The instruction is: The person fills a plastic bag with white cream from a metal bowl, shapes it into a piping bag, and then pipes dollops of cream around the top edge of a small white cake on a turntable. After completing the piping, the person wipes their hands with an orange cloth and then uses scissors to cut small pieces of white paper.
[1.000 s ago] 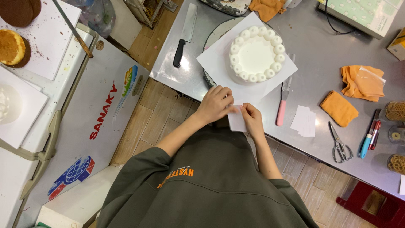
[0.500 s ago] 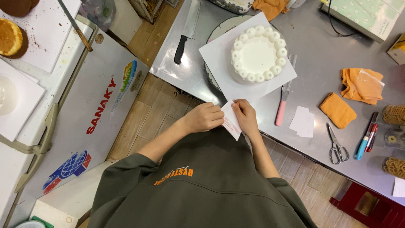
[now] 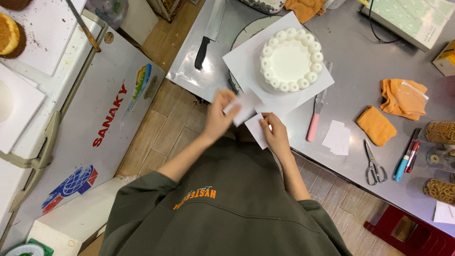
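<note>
Two small white paper pieces are in hand at the near edge of the steel surface (image 3: 360, 57). The right hand (image 3: 276, 135) pinches one paper slip (image 3: 257, 130) between thumb and fingertips and holds it off the surface edge, above the wooden floor (image 3: 166, 128). The left hand (image 3: 219, 116) is closed on a second, blurred white piece (image 3: 242, 108), lifted just beside the first, as though the two had been drawn apart; both grips are clenched on paper.

Just beyond the hands, a white frosted cake (image 3: 290, 65) ringed with piped dollops sits on a white square board (image 3: 246, 61), which rests on a turntable at the near edge, within easy reach. A pink-handled spatula (image 3: 313, 124) lies just right of the board, and a stack of white cards (image 3: 337, 138) lies near it. Farther right lie scissors (image 3: 374, 167), orange cloths (image 3: 388, 110) and markers (image 3: 407, 156). A black-handled knife (image 3: 208, 35) lies at the left edge, well apart from the cake.
</note>
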